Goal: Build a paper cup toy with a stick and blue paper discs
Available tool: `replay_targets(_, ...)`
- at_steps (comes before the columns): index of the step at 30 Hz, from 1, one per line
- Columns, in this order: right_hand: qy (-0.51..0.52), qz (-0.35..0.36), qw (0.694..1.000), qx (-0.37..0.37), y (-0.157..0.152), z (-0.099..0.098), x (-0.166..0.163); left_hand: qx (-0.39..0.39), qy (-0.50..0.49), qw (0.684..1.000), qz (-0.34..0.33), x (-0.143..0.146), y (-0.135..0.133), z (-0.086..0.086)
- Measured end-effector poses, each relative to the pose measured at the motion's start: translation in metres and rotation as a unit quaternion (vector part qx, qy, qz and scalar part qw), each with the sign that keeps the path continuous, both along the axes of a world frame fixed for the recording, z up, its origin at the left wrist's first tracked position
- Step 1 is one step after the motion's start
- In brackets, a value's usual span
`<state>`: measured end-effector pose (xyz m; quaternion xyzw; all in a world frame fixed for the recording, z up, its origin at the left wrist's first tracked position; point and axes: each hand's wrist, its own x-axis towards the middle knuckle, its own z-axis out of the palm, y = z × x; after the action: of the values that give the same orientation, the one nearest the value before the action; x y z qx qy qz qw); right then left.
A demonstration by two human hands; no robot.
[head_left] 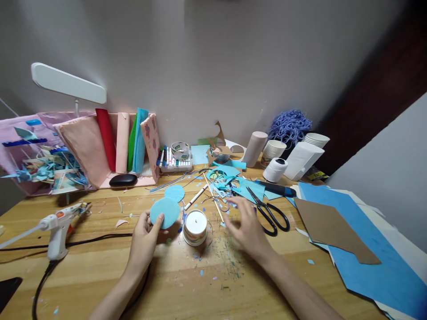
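Wood makes up the big table (207, 289), messy with bits of paper. The left hand (144, 238) holds a blue circle (165, 212) by its edge, thumb on the front, near the middle of the table. Another blue circle (174, 193) lies flat just behind it. A white roll (195, 226) stands between the two hands. The right hand (245, 224) is a bit blurry, fingers spread wide with nothing in it, low over the table. Black scissors (270, 212) lie just beside it, and a glue gun (58, 226) stands well away on the left
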<state>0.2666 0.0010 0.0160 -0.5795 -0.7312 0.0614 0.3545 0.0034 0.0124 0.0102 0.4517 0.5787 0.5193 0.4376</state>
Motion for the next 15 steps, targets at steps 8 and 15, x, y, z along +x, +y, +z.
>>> replay_targets(8, -0.216, -0.244, 0.910, -0.255, 0.020, -0.020, 0.098, 0.032, -0.016, 0.999, -0.009, 0.005, -0.008, 0.010)
replay_targets(15, -0.152, -0.254, 0.927, -0.228, 0.024, -0.019, 0.089, 0.019, -0.024, 0.999, -0.017, 0.000, -0.007, 0.006)
